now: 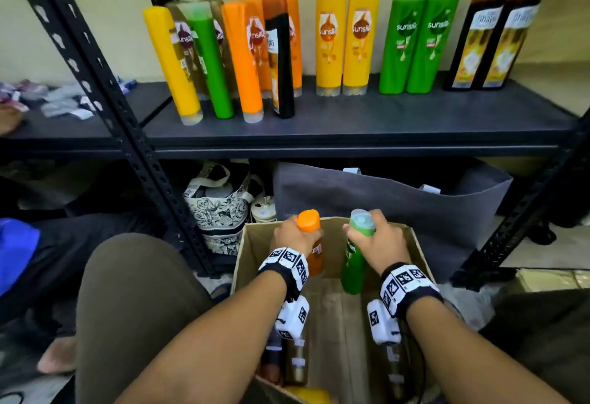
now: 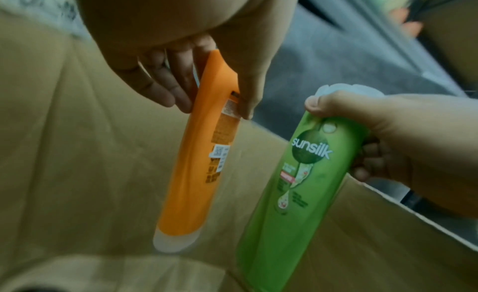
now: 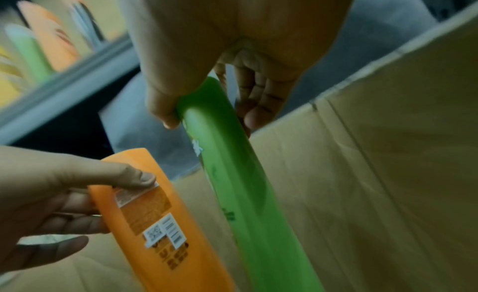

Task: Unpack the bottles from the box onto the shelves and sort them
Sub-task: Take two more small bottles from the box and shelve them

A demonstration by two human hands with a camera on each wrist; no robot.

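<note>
My left hand (image 1: 295, 234) grips an orange bottle (image 1: 309, 221) near its upper end, lifted over the open cardboard box (image 1: 418, 244). My right hand (image 1: 376, 237) grips a green Sunsilk bottle (image 1: 352, 263) the same way, beside it. In the left wrist view the orange bottle (image 2: 204, 163) hangs clear of the box floor, with the green bottle (image 2: 297, 186) to its right. The right wrist view shows the green bottle (image 3: 240, 184) between thumb and fingers, and the orange bottle (image 3: 152, 221) lower left. Brownish bottles (image 1: 297, 362) lie in the box's near end.
The dark shelf (image 1: 383, 116) ahead holds a mixed leaning group of bottles (image 1: 223, 55) at left, then paired yellow bottles (image 1: 346, 42), green bottles (image 1: 418, 42) and black-and-orange bottles (image 1: 491, 36). Black uprights (image 1: 105, 90) frame it. A floral bag (image 1: 220, 208) and grey bin (image 1: 399, 205) sit below.
</note>
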